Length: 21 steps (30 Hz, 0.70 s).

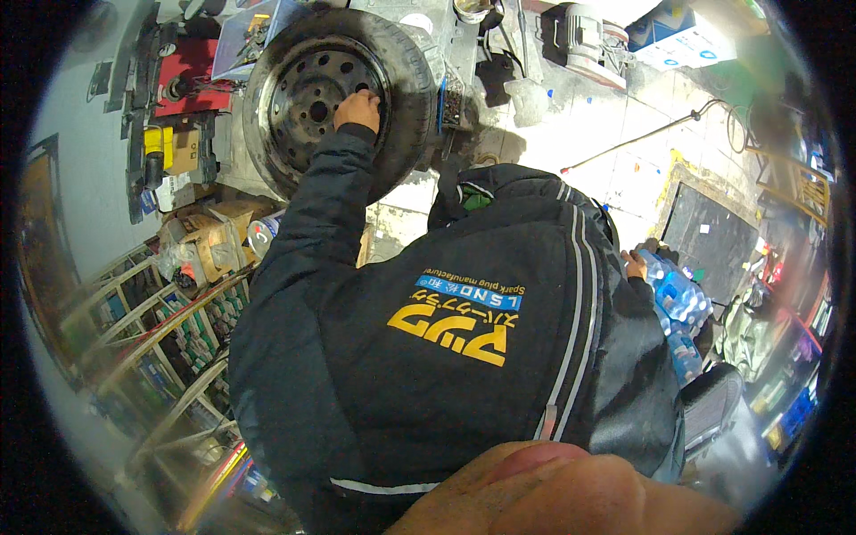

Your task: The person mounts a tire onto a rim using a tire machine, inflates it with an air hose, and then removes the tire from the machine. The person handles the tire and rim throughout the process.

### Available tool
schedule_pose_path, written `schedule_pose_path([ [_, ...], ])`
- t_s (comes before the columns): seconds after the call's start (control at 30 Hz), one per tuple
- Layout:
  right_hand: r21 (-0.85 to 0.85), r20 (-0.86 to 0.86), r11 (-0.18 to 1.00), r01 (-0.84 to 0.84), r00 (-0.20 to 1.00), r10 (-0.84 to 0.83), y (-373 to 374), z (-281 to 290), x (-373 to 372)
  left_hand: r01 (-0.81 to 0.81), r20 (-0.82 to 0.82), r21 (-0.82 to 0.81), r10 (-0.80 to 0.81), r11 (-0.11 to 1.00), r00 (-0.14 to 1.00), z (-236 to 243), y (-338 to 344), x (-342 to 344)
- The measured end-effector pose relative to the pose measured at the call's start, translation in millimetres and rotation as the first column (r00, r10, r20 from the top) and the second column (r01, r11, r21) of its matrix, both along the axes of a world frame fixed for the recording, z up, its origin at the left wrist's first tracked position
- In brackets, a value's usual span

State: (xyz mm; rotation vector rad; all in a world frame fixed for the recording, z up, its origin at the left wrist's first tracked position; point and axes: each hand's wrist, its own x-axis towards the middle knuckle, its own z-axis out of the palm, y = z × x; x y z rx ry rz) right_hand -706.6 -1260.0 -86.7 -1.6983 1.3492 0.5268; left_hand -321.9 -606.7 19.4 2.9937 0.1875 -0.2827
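Observation:
At the upper left a car wheel with a dark steel rim and a black tyre stands close to a bench. My left arm reaches out to it, and my left hand is closed on the rim, its fingers curled at one of the holes near the rim's edge. My right hand is low at my right side, largely hidden by the dark sleeve. Its visible fingers look curled, with something small and dark beside them. Blue-tinted plastic bottles lie just past that hand.
A blue bin of parts and a red machine stand left of the wheel. Shelves line the left. A grey motor sits at the back. A thin rod and a dark floor panel lie to the right.

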Motion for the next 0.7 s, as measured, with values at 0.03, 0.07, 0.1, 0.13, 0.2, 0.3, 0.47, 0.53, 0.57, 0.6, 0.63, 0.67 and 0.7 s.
schedule_pose_path([
  [0.03, -0.022, -0.004, 0.999, -0.035, 0.999, 0.035, 1.4, 1.6, 0.5, -0.034, 0.020, -0.009, 0.035, 0.999, 0.999, 1.5, -2.7, -0.8],
  [0.07, -0.044, -0.009, 0.997, -0.069, 0.998, 0.069, 2.5, 2.9, 0.5, -0.056, 0.025, -0.008, 0.056, 0.998, 0.998, 3.1, -5.4, -1.3],
  [0.1, -0.074, -0.015, 0.989, -0.132, 0.991, 0.131, 2.4, 3.8, 0.6, -0.087, 0.036, -0.002, 0.087, 0.996, 0.996, 4.2, -8.5, -2.6],
  [0.13, -0.122, -0.024, 0.978, -0.171, 0.985, 0.169, 1.9, 4.7, 0.0, -0.123, 0.032, 0.001, 0.123, 0.992, 0.992, 5.4, -11.6, -3.6],
  [0.2, -0.076, 0.014, 0.993, -0.085, 0.996, 0.086, -0.4, 5.6, -1.3, -0.104, 0.047, 0.066, 0.101, 0.992, 0.994, 8.0, -17.2, -4.5],
  [0.3, -0.138, -0.014, 0.984, -0.115, 0.993, 0.115, -5.0, 5.1, -2.4, -0.033, 0.078, 0.119, 0.024, 0.992, 0.997, 12.3, -22.5, -6.4],
  [0.47, -0.128, -0.042, 0.980, -0.154, 0.988, 0.150, -10.2, -1.3, -1.5, 0.019, 0.097, 0.064, -0.026, 0.998, 0.995, 15.6, -21.7, -9.5],
  [0.53, -0.128, -0.036, 0.974, -0.188, 0.982, 0.185, -11.3, -6.3, -1.2, 0.048, 0.117, 0.024, -0.051, 0.999, 0.992, 15.9, -18.9, -10.3],
  [0.57, -0.125, -0.027, 0.969, -0.215, 0.977, 0.213, -11.8, -9.5, -1.1, 0.054, 0.110, 0.010, -0.054, 0.999, 0.992, 16.3, -17.5, -10.4],
  [0.6, -0.123, -0.019, 0.963, -0.241, 0.970, 0.241, -12.9, -12.3, -1.5, 0.108, 0.145, 0.012, -0.108, 0.994, 0.983, 17.1, -16.2, -10.8],
  [0.63, -0.119, -0.014, 0.960, -0.253, 0.967, 0.253, -13.8, -15.8, -1.7, 0.148, 0.154, 0.022, -0.150, 0.989, 0.977, 18.2, -15.5, -10.3],
  [0.67, -0.118, -0.003, 0.959, -0.257, 0.966, 0.258, -15.1, -18.9, -2.4, 0.177, 0.144, 0.032, -0.180, 0.984, 0.973, 19.9, -14.9, -10.6],
  [0.7, -0.119, 0.002, 0.959, -0.258, 0.966, 0.260, -16.5, -22.3, -3.0, 0.189, 0.192, 0.033, -0.192, 0.981, 0.962, 21.9, -14.6, -11.9],
])
